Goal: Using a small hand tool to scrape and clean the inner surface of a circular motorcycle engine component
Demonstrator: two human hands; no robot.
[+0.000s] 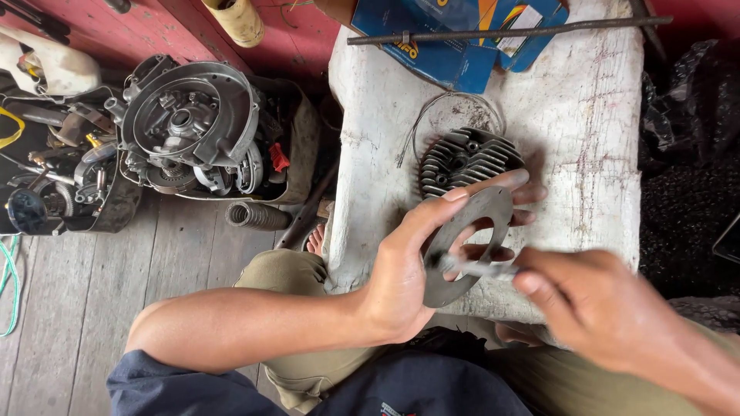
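My left hand (408, 262) holds a flat grey gasket ring (478, 212) with a round hole, thumb on its top edge and fingers behind it. My right hand (593, 304) grips a thin metal tool (478, 268), whose tip rests against the gasket's face near the hole. Just beyond the gasket, a dark finned cylinder head (462, 158) lies on a worn white bench (593, 139). Both hands hover over the bench's near edge, above my knees.
A long threaded rod (509, 32) and a blue cardboard box (455, 46) lie at the bench's far end, with a wire loop (432, 115) near the head. On the wooden floor at left sit an engine casing (193, 123), a ribbed rubber boot (258, 216) and loose parts.
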